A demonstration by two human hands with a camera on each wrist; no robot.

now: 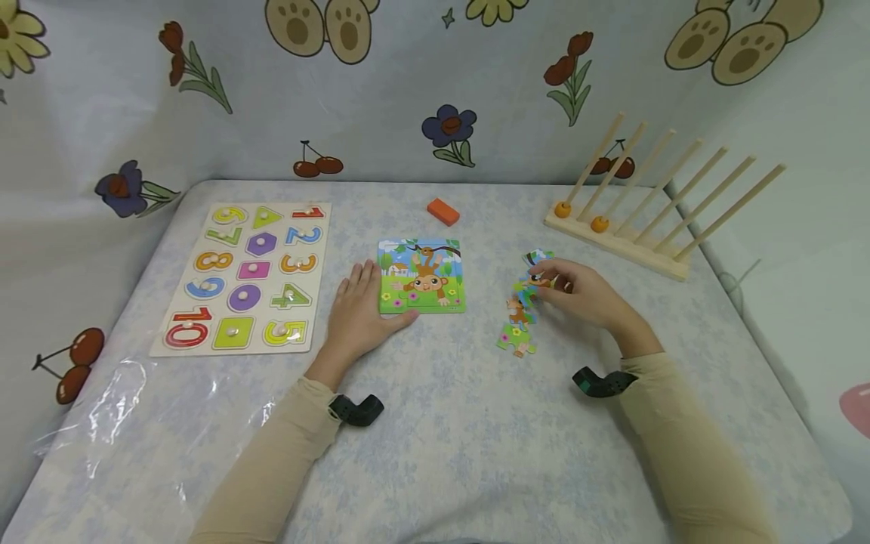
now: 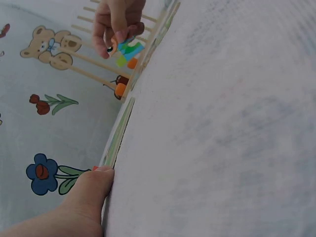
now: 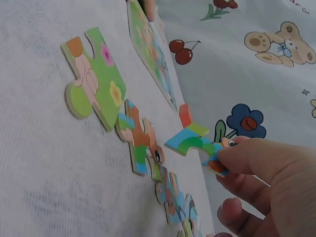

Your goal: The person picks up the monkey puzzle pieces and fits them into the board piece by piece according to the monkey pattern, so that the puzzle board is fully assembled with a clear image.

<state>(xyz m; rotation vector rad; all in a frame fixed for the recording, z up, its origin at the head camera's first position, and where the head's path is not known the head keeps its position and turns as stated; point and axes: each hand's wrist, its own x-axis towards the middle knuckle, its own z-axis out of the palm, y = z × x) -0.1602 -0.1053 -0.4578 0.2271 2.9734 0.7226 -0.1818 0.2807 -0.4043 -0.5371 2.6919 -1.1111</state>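
My left hand [image 1: 360,313] lies flat beside a square monkey picture board [image 1: 423,261], fingers extended along its left side and the thumb at its lower edge. In the left wrist view, that thumb [image 2: 91,192] rests against the board's edge. My right hand [image 1: 584,293] pinches a jigsaw piece [image 3: 185,139] between thumb and fingers, raised above the table in the right wrist view. The piece shows green, blue and part of an orange animal with an eye. Below it, several loose jigsaw pieces [image 1: 516,337] lie in a rough column; the right hand partly covers the upper ones.
A number and shape board [image 1: 254,283] lies on the left, with clear plastic wrap [image 1: 115,400] near it. An orange block [image 1: 443,211] sits behind the monkey board. At the back right stands a wooden peg rack [image 1: 618,238] with two orange beads.
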